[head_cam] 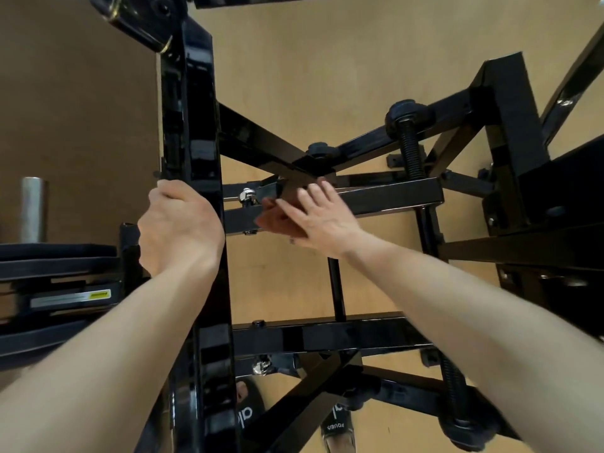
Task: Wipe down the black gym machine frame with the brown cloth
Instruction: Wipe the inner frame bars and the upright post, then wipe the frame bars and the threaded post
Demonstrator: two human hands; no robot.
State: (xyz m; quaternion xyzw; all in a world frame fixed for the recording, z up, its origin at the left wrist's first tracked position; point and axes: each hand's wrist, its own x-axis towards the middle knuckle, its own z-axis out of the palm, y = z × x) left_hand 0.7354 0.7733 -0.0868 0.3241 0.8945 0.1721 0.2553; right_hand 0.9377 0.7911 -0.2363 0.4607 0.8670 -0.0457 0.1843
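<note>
A: Step in hand? Wiping is judged to be under way on the inner crossbar (385, 194) of the black gym machine frame (192, 132).

B: Agreed. The right hand (313, 217) is laid flat, fingers straight and spread, against that crossbar near the central joint. The brown cloth (295, 191) is taken to be the dull brown patch just under and ahead of the fingertips, though blur makes that uncertain; it may partly be a reflection.

A: Left hand (178, 220)?

B: Curled round the edge of the tall glossy upright; the frame is gripped there, apparently for bracing. No cloth is seen in it.

A: Cloth relative to hands, then?

B: Pressed between right palm and bar, if read correctly; well apart from the left hand, with the upright between them.

A: Next move?

B: A sweep along the crossbar toward its right end is called for, pressure kept flat, the chrome bolt (247, 196) beside the fingers avoided. The lower crossbar (327, 336) looks not yet reached.
</note>
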